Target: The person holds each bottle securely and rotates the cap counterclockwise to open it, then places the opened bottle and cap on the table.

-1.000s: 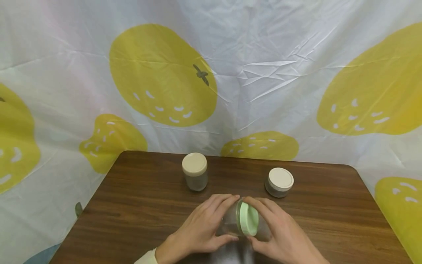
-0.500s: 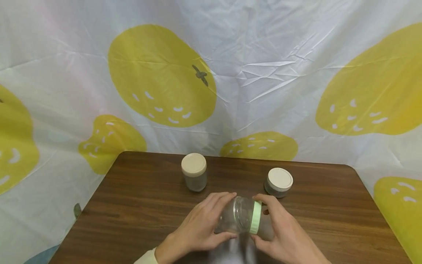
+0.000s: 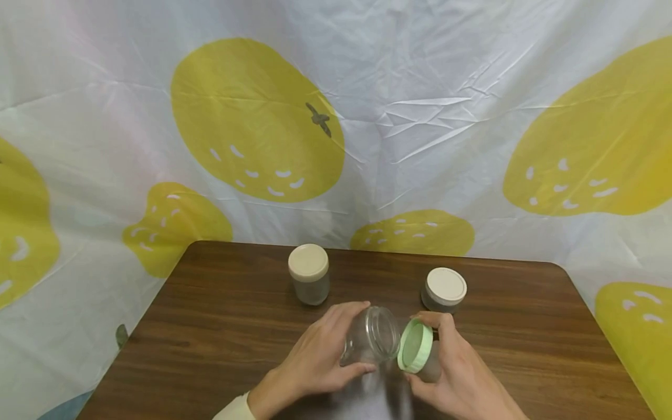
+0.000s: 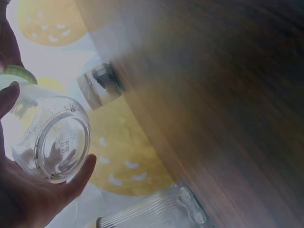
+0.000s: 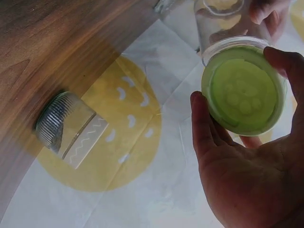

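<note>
Green lid (image 3: 416, 346) and clear jar (image 3: 374, 337) are apart, so the opening looks done for this pair. The right hand (image 3: 458, 368) pinches the lid by its edge; the left hand (image 3: 320, 354) is curled round the jar, which is tipped sideways above the table (image 3: 210, 326), mouth toward the lid (whether the two touch at the rim, I cannot tell). Neither piece is set down yet. Further back, the tall jar (image 3: 312, 289) and the short jar (image 3: 445, 291) stand upright and capped, so any opening there appears not begun.
</note>
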The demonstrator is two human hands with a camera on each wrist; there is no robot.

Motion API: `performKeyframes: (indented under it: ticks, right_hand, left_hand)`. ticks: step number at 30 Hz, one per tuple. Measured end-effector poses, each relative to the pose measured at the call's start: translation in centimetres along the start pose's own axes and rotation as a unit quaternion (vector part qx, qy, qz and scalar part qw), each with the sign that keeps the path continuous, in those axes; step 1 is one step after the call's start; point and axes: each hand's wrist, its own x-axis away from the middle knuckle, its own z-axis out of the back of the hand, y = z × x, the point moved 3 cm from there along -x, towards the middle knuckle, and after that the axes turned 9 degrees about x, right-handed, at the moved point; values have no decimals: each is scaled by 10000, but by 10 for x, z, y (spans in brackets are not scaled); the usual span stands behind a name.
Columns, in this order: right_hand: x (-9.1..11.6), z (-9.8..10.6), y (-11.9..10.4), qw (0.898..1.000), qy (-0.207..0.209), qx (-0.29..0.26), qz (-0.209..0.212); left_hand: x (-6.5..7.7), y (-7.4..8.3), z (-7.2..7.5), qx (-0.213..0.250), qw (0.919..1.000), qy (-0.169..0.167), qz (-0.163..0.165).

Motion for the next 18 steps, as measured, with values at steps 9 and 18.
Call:
performKeyframes:
  ticks: [9,18]
  right_hand:
    - [4,0,0,9980,-282,309,-475]
    - [5,-7,3,9960,-517,210,-700]
  left_hand:
    - [-3,-4,0,96,9985,29,534]
    - [-12,-9,-4,541,9904,1,1270]
